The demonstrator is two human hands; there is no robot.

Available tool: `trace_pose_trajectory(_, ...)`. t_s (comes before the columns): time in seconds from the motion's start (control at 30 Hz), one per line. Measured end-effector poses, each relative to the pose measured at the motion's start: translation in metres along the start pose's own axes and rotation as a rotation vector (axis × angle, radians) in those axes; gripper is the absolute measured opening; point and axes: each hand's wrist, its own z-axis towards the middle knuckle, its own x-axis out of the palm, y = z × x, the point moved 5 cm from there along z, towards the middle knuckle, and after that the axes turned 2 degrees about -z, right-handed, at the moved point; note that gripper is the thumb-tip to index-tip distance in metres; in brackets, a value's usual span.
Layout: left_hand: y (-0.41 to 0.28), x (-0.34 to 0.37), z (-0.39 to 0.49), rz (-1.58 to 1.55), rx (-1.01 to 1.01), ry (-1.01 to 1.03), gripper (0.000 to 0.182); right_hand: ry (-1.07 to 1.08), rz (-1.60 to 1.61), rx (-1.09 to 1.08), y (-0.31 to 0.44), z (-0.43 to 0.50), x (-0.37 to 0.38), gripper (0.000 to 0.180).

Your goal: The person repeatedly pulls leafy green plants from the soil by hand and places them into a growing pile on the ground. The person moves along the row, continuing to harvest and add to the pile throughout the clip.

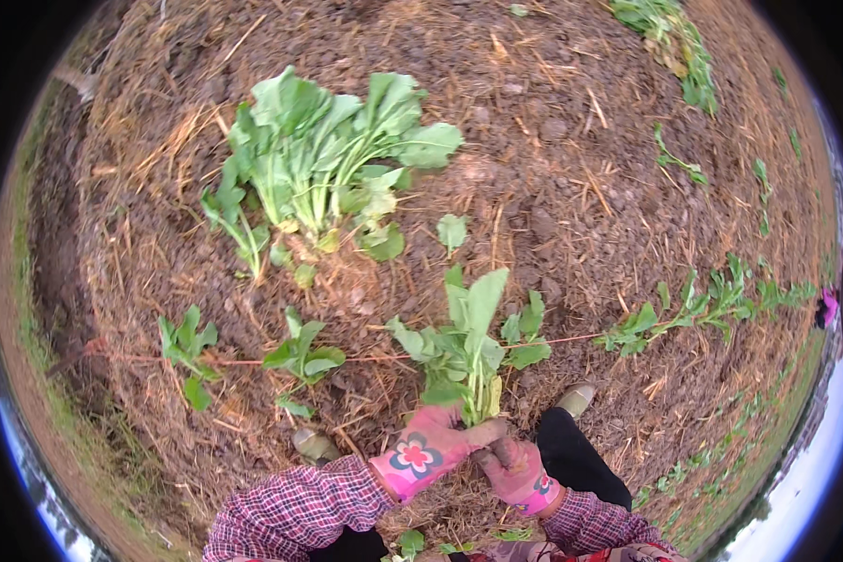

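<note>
My left hand, in a pink flower-print glove, grips a small bunch of green leafy seedlings by their lower stems, leaves pointing away from me. My right hand, in a matching glove with soiled fingertips, meets the left thumb at the base of the bunch. Its fingers are curled; whether they pinch a stem is hidden. Just beyond the bunch, a thin red string runs across the soil. Along it stand young plants, with another seedling farther left.
A large pile of pulled seedlings lies on straw-strewn soil ahead, with a loose leaf beside it. More seedlings lie at the upper right. The planted row continues right. My shoes flank my hands.
</note>
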Motion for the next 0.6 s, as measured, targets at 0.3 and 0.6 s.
trace_pose_trajectory(0.3, 0.033, 0.01, -0.204, -0.687, -0.076, -0.283, 0.024, 0.353, -0.018, -0.082, 0.138, -0.075, 0.006, 0.012)
trace_pose_trajectory(0.6, 0.065, -0.073, -0.208, -0.805, 0.082, -0.385, 0.025, 0.136, -0.109, 0.364, 0.2, -0.065, 0.061, 0.017)
